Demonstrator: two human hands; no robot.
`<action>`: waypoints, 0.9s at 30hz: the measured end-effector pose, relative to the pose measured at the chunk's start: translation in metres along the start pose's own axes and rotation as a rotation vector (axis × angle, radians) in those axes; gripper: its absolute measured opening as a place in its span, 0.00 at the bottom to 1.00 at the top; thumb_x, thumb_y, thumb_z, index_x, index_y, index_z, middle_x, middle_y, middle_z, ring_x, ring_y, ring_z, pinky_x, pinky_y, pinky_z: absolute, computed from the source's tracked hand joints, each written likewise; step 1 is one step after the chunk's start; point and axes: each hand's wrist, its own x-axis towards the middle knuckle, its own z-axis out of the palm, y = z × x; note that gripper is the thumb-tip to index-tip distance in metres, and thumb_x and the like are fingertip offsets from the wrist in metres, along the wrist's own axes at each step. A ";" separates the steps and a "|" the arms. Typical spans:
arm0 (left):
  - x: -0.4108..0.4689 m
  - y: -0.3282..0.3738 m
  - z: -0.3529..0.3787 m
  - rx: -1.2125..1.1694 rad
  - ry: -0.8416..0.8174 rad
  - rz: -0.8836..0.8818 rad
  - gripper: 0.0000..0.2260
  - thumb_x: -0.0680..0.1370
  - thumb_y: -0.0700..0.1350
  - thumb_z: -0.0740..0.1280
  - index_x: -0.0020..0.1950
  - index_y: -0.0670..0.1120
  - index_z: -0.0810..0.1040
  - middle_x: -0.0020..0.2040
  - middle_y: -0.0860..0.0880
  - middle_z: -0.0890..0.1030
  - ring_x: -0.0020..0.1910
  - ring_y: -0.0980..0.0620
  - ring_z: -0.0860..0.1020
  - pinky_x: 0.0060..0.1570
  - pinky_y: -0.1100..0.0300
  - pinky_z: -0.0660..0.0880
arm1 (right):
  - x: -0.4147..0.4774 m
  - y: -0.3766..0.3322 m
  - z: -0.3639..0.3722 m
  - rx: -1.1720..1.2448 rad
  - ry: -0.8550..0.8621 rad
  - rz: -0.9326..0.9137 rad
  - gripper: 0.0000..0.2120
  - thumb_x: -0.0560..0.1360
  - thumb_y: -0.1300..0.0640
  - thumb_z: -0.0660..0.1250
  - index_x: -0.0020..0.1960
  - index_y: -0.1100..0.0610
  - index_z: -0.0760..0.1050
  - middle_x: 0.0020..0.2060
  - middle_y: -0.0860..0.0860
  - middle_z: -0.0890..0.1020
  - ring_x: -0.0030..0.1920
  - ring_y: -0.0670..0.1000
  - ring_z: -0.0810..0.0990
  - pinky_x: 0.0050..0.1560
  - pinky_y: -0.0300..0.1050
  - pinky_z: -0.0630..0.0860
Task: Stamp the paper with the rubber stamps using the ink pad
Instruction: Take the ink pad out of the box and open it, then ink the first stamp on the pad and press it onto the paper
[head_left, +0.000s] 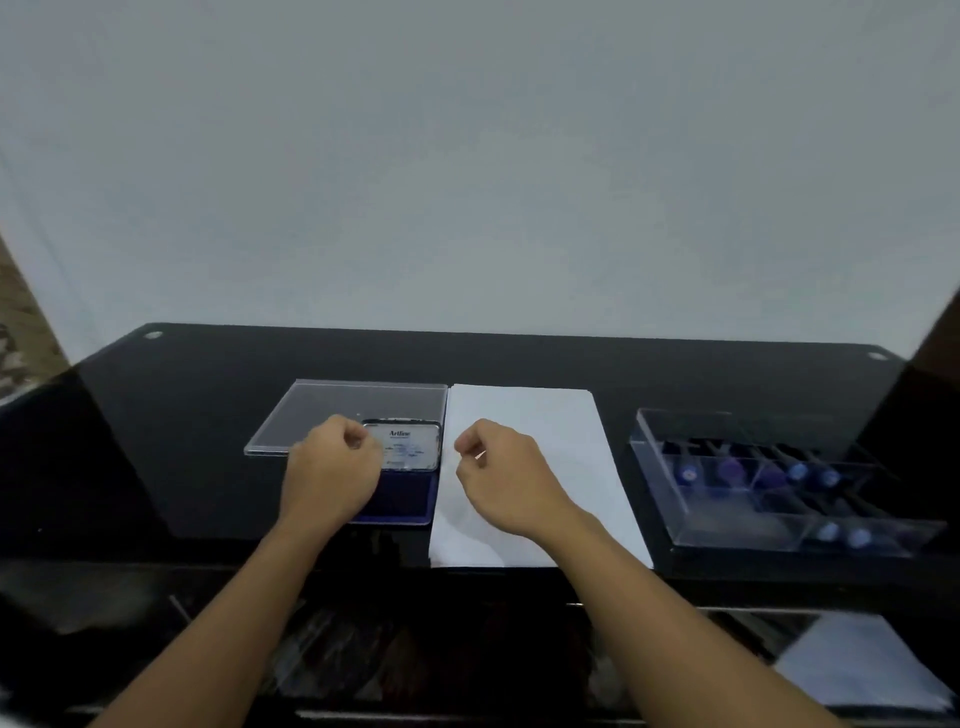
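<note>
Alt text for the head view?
Both hands, fingers curled, over a black table: left hand at the open ink pad, right hand above a blank white paper. A clear box of rubber stamps sits to the right.

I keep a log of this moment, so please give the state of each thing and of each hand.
ink pad: open, lid raised
paper: flat, blank
stamp box: uncovered, stamps inside
clear lid: flat on the table, behind the ink pad
left hand: fingers curled at the ink pad's lid, grip unclear
right hand: fingers curled above the paper, holding nothing
</note>
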 end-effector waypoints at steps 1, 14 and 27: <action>-0.005 0.011 0.002 -0.016 -0.010 0.037 0.04 0.79 0.45 0.64 0.50 0.48 0.78 0.47 0.52 0.79 0.51 0.48 0.77 0.48 0.56 0.69 | -0.003 0.002 -0.007 -0.004 0.009 -0.007 0.11 0.80 0.59 0.61 0.60 0.56 0.77 0.55 0.49 0.80 0.53 0.49 0.77 0.54 0.41 0.75; -0.059 0.155 0.076 -0.200 -0.284 0.371 0.05 0.82 0.47 0.64 0.57 0.52 0.77 0.54 0.57 0.78 0.48 0.62 0.75 0.39 0.69 0.68 | -0.051 0.061 -0.137 -0.068 0.205 0.106 0.09 0.79 0.57 0.61 0.53 0.51 0.80 0.44 0.45 0.82 0.42 0.44 0.79 0.38 0.35 0.73; -0.059 0.205 0.157 -0.097 -0.389 0.459 0.09 0.82 0.43 0.62 0.60 0.49 0.78 0.57 0.53 0.79 0.53 0.54 0.77 0.52 0.60 0.76 | -0.050 0.120 -0.204 -0.050 0.287 0.236 0.08 0.80 0.58 0.63 0.50 0.50 0.80 0.38 0.47 0.83 0.34 0.43 0.80 0.32 0.35 0.73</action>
